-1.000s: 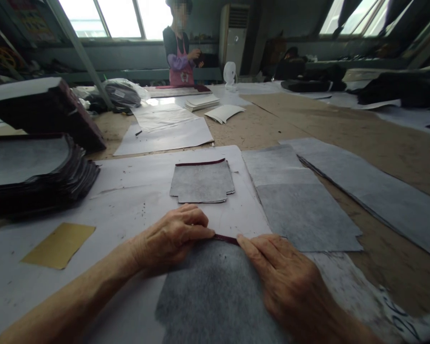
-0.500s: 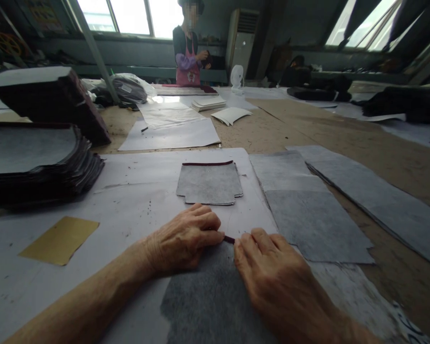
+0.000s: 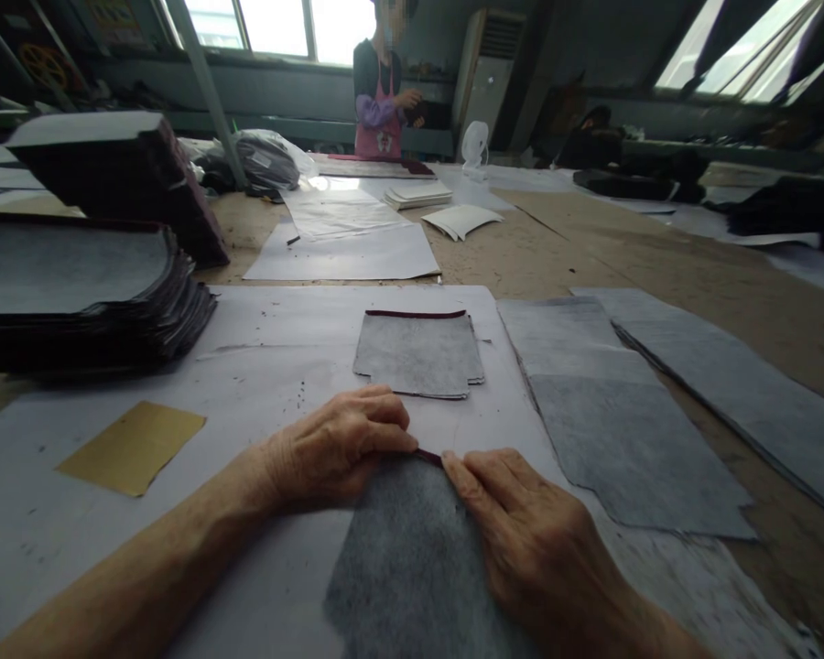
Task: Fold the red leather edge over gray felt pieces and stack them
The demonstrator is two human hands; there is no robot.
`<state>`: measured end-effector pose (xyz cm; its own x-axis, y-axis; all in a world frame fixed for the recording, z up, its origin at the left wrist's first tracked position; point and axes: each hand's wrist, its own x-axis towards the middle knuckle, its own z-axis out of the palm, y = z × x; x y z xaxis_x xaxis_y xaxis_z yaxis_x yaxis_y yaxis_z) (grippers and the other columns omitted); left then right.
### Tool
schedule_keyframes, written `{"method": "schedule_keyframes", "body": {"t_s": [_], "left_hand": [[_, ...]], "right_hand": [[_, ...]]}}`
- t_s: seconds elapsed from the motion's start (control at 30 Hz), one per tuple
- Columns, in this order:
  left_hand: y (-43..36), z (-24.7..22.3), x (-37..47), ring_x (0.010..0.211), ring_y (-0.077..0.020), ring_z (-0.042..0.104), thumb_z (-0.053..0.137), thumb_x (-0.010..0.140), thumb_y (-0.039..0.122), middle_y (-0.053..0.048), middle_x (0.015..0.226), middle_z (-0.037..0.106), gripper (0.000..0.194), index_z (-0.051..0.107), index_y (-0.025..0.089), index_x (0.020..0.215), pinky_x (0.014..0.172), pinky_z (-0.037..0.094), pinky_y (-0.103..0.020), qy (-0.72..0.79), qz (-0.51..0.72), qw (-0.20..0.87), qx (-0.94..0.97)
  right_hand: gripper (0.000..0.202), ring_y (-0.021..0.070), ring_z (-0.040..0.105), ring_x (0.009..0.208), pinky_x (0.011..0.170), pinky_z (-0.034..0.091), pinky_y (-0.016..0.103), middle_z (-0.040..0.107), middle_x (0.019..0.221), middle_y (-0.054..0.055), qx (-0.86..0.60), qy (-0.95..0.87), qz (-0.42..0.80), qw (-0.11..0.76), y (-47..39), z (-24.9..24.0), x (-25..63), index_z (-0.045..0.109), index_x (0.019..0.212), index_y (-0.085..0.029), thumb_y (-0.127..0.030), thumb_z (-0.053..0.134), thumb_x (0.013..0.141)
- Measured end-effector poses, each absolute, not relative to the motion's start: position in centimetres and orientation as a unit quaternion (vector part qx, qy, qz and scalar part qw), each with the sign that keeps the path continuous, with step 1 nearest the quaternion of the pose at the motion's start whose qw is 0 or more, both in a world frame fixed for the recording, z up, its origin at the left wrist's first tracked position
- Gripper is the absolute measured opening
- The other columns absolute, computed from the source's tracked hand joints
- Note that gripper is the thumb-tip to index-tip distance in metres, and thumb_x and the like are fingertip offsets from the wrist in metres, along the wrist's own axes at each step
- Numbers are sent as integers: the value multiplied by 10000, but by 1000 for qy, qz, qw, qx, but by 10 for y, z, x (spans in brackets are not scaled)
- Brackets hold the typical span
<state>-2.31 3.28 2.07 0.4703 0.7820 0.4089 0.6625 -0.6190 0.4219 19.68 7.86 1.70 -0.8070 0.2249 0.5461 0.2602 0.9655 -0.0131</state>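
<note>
The left hand (image 3: 347,444) and right hand (image 3: 536,531) pinch the dark red folded edge of a gray piece (image 3: 418,558) lying between and below them on the white-covered surface (image 3: 267,558). Just beyond the left hand's fingers sits a smaller notched gray stack (image 3: 418,352).

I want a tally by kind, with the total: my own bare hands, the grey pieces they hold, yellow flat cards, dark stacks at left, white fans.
Bare left hand, bare right hand: 2
Grey dark-red-edged sheet: 1
Yellow four-sided card: 1
Pale-topped rear stack, pale-topped front stack: 2
White fan: 1
Total: 7
</note>
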Motion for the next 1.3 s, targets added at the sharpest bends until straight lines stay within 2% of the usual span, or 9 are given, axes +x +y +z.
{"method": "schedule_keyframes", "body": {"t_s": [0.3,0.4,0.57,0.77,0.93,1.03,1.17,1.23,1.3], "left_hand": [[32,23,-18,746,-168,444,439,680,34,-65,819,552,185,568,141,758,720,407,-335,410,209,19,888],[33,23,-17,730,-167,444,436,676,43,-63,801,555,175,561,140,751,715,397,-339,404,199,6,893],[34,22,-18,694,-170,447,455,665,81,-56,758,558,155,581,144,729,673,373,-351,402,208,-10,892],[35,21,-21,748,-134,524,530,777,112,-37,810,600,165,659,163,867,730,401,-314,453,372,104,803],[28,33,-27,722,-121,563,512,809,114,-26,787,629,184,681,168,860,718,434,-290,463,389,221,765],[17,46,-24,743,-132,574,524,815,146,-44,829,629,168,672,153,893,663,450,-270,525,454,183,696],[-3,48,1,717,-158,547,510,791,139,-47,784,608,143,647,142,830,676,451,-330,553,327,81,762],[-12,41,16,733,-182,533,475,783,123,-63,780,591,137,611,123,796,691,458,-365,544,259,67,795],[-17,32,23,796,-197,529,433,804,110,-81,832,580,153,585,116,815,725,470,-369,551,245,67,795]], "right_hand": [[383,185,540,709,627,521,322,598,831,107,-117,-972,-44,197,82,24,194,601,1027,-59,18,342,757],[367,174,520,664,576,495,289,581,790,94,-115,-977,-63,169,82,31,189,620,961,-82,39,378,713],[293,191,488,687,594,472,312,556,757,92,-109,-975,-35,192,81,29,174,629,796,-93,38,398,673],[375,190,468,718,597,476,292,555,779,116,-75,-971,10,227,87,19,174,626,871,-56,51,339,655],[407,192,480,730,593,485,288,562,785,109,-74,-971,15,225,91,19,175,625,882,-73,58,327,638],[382,198,484,713,570,473,289,559,763,103,-74,-966,-12,246,88,17,172,631,876,-68,51,344,654],[306,211,468,632,475,423,293,530,664,91,-126,-951,-80,270,80,13,171,628,770,-93,19,371,645],[288,212,467,626,467,417,293,525,651,89,-153,-947,-65,275,80,12,174,618,733,-109,12,375,638],[283,206,476,655,509,443,300,533,682,85,-161,-945,-5,284,83,10,178,618,759,-117,6,377,679]]}}
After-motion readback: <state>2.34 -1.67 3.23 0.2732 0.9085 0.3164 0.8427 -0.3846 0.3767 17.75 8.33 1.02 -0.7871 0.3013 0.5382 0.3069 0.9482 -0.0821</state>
